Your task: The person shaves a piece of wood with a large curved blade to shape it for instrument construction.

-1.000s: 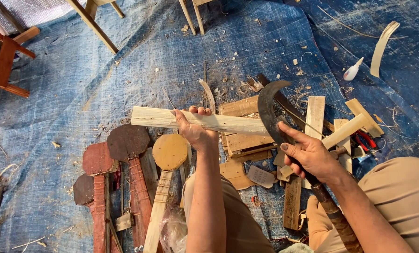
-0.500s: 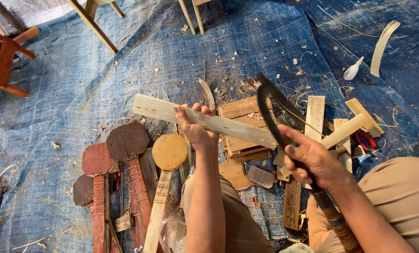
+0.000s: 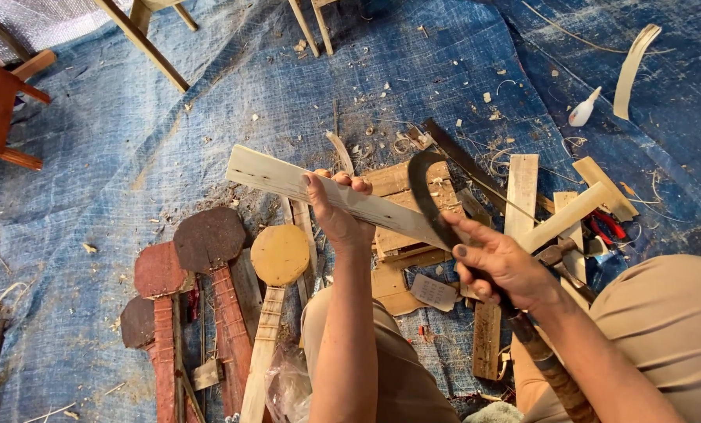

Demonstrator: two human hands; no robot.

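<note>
Slat tilted more vs 1s ago; right hand hides blade base.

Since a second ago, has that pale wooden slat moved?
Yes. The pale slat has tilted: its far end dropped toward the round-headed yellow piece while the left hand holds it.

- The slat gripped in the left hand is pale bare wood, matt.
- The curved blade held by the right hand is dark, dull metal.
- The tarp beyond both hands is blue woven plastic, dusty, strewn with curly wood shavings.
</note>
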